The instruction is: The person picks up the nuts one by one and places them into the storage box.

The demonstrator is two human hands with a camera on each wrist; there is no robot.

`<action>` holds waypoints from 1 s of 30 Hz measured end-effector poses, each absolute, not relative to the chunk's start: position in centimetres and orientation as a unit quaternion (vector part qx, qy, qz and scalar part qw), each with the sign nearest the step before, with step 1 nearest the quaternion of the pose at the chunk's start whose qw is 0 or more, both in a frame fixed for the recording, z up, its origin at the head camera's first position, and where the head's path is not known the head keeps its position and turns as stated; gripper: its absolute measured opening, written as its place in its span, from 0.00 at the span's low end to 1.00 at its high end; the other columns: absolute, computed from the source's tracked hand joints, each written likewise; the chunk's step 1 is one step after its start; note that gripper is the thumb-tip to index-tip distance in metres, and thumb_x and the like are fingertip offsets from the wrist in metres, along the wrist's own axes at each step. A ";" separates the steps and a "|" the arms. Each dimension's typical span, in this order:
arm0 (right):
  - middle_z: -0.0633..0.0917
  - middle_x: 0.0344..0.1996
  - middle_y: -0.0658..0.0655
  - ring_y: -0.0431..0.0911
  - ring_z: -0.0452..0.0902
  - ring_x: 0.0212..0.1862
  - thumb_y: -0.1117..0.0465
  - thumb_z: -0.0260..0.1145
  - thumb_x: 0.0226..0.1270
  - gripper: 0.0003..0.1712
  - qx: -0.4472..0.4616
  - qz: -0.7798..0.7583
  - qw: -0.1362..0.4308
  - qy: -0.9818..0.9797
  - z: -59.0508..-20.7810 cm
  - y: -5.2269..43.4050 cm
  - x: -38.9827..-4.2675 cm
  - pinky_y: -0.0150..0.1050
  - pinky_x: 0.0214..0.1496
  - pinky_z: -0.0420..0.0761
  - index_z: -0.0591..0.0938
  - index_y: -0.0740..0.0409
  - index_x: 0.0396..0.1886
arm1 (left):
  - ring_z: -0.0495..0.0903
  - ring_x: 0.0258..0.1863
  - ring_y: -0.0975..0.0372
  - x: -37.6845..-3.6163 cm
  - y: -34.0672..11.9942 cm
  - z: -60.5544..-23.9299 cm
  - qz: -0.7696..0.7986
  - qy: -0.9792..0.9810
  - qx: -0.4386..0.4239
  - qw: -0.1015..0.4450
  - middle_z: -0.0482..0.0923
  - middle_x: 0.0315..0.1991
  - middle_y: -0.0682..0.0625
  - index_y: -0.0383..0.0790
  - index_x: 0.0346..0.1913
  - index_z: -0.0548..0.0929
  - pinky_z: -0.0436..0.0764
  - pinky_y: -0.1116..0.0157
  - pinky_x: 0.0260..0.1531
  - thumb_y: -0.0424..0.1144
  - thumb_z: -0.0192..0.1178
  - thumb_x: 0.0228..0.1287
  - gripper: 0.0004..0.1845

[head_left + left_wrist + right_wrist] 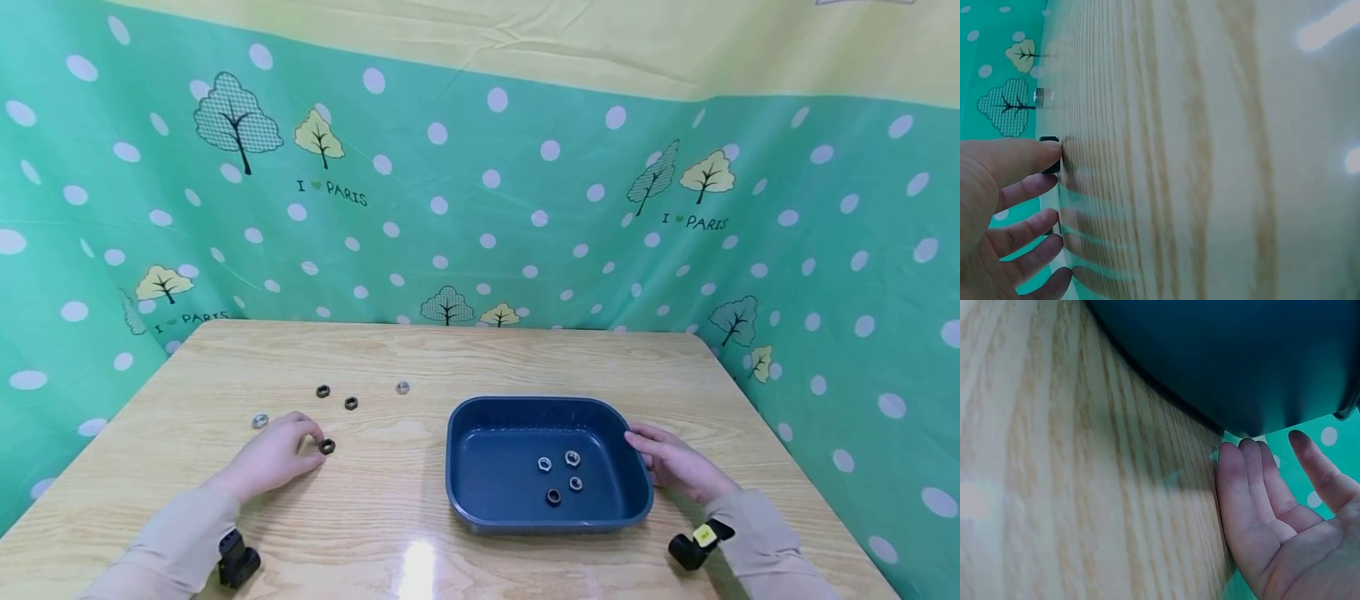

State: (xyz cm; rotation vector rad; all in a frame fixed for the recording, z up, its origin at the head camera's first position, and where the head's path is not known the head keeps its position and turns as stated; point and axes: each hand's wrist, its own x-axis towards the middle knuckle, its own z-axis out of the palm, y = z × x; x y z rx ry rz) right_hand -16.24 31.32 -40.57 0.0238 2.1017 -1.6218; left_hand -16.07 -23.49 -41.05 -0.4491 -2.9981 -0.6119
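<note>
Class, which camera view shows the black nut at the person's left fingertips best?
The head view: the black nut lies whole on the wooden table, at the left hand fingertips. The left wrist view shows only a dark edge of it behind the thumb. The right wrist view does not show it.
</note>
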 end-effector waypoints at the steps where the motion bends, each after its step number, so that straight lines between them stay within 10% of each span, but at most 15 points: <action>1: 0.71 0.61 0.70 0.46 0.79 0.51 0.47 0.50 0.73 0.44 0.011 -0.591 0.240 0.770 -40.6 31.3 -16.2 0.52 0.55 0.77 0.44 0.73 0.71 | 0.78 0.40 0.50 -16.1 -23.5 -41.1 -0.198 -0.969 -0.146 0.025 0.78 0.39 0.46 0.41 0.35 0.82 0.77 0.48 0.44 0.38 0.69 0.50 0.10; 30: 0.75 0.59 0.65 0.43 0.79 0.50 0.48 0.51 0.73 0.44 -0.004 -0.601 0.242 0.762 -40.6 31.4 -16.2 0.51 0.56 0.77 0.44 0.74 0.70 | 0.73 0.32 0.60 -16.2 -23.2 -41.1 -0.189 -0.973 -0.133 0.025 0.75 0.35 0.50 0.44 0.28 0.79 0.75 0.58 0.34 0.39 0.68 0.51 0.07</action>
